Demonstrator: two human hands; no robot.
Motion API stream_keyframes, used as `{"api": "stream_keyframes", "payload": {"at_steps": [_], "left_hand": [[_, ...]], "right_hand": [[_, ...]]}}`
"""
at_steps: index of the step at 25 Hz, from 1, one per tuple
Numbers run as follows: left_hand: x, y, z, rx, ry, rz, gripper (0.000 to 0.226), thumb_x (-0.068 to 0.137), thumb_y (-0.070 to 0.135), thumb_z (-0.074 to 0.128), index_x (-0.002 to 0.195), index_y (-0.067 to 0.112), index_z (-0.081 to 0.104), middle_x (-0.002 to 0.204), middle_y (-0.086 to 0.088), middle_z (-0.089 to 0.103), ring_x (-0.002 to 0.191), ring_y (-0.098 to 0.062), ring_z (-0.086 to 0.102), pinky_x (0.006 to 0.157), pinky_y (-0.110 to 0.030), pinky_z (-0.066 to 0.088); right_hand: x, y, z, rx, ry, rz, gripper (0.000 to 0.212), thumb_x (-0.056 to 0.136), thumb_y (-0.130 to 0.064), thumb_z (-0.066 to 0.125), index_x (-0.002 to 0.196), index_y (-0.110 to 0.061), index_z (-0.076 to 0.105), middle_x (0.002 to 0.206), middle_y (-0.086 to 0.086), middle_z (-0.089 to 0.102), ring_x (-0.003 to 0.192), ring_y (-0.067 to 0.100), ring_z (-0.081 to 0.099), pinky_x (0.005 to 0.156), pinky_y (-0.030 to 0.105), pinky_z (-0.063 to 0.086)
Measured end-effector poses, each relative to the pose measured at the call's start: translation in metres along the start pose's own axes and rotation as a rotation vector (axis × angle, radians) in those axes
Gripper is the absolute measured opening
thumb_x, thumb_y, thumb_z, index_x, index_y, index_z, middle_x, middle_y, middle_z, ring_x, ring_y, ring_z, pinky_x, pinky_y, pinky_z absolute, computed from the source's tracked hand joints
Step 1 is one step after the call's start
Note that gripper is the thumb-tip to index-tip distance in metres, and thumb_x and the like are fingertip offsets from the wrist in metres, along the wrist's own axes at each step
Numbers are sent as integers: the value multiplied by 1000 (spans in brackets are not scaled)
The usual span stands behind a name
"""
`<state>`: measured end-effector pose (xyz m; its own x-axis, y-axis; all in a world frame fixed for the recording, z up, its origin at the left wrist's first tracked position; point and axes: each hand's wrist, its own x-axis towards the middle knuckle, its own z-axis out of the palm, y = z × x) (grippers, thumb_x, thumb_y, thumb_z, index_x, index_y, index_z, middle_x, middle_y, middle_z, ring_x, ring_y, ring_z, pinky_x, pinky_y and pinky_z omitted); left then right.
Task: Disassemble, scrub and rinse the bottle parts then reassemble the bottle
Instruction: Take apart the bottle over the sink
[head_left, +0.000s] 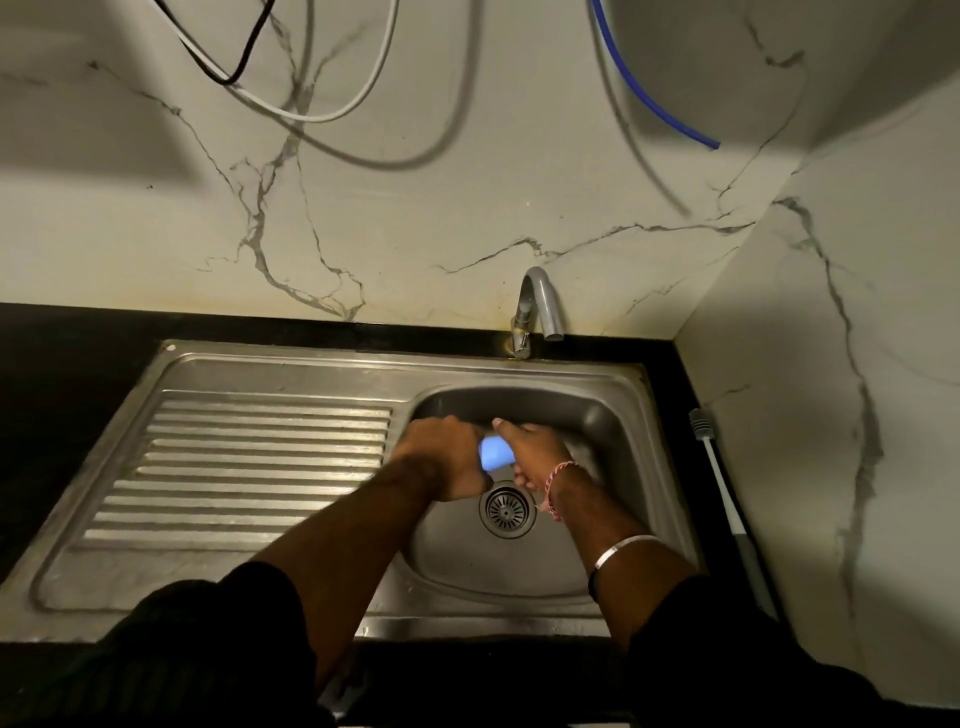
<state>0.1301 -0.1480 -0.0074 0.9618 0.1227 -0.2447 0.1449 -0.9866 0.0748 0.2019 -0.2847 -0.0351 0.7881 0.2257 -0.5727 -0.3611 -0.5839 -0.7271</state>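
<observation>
Both hands, left (447, 457) and right (535, 457), grip the pale blue bottle (494, 453) over the sink (519, 571), probably light, stiff and slippery, best held round its body

- Black counter (62, 415) w/ a steel sink (270, 566) set in it.
- Long brush (724, 499) lies on the counter, right of sink, near the wall.
</observation>
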Motion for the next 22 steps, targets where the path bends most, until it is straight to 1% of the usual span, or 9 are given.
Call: {"api": "stream_keyframes", "payload": {"at_steps": [5,8,10,12,14,16,17,19,22], "left_hand": [[2,-7,6,-70,-77,-6,62,66,67,65,116,31,66,103,5,74,89,-20,70,82,-33,58],[4,-10,1,-111,-169,13,57,71,63,69,116,29,67,103,3,74,88,-19,69,81,-31,58],[3,-12,-2,-43,-187,31,53,73,60,71,117,30,66,106,4,73,92,-19,69,80,-30,55],[2,-11,-1,23,-151,48,53,73,60,70,117,31,65,107,6,72,95,-20,69,80,-30,53],[3,-8,1,51,-102,78,48,74,58,69,113,31,65,105,7,73,94,-20,69,80,-30,54],[5,-4,0,51,-93,100,46,73,56,71,111,32,65,102,7,73,91,-19,69,81,-31,56],[7,-3,-1,41,-106,95,48,72,57,71,112,32,65,102,7,73,90,-19,69,81,-31,57],[8,0,-2,-8,-130,50,52,70,58,72,116,32,65,105,7,73,92,-20,69,83,-32,57],[12,0,-2,-141,-152,-27,60,69,58,74,120,29,65,107,4,72,93,-20,68,85,-35,59]], "right_hand": [[-11,8,-9,72,-139,-200,31,95,-47,65,109,-19,67,91,13,70,66,19,65,62,27,57],[-8,16,-18,188,-270,-243,20,93,-25,73,111,-17,70,115,14,66,95,24,71,82,38,62],[-8,17,-21,171,-366,-180,26,92,-21,74,117,-18,67,123,14,64,105,29,70,89,45,60],[-12,11,-19,69,-361,-46,37,94,-45,68,122,-21,62,119,12,67,97,29,73,80,41,63],[-16,4,-13,6,-269,124,57,94,-67,51,120,-17,59,96,15,73,74,28,74,59,30,60],[-17,0,-12,-73,-221,255,64,97,-67,39,109,-9,62,65,14,65,46,21,60,45,20,44],[-15,0,-14,-100,-211,275,62,99,-63,39,101,-7,64,56,10,57,39,17,50,42,18,36],[-11,1,-18,-58,-168,208,55,97,-58,48,95,-6,65,52,6,50,36,13,41,40,19,32],[-4,3,-24,60,-172,-40,39,96,-51,61,106,-14,67,71,13,63,52,18,56,54,29,50]]}}
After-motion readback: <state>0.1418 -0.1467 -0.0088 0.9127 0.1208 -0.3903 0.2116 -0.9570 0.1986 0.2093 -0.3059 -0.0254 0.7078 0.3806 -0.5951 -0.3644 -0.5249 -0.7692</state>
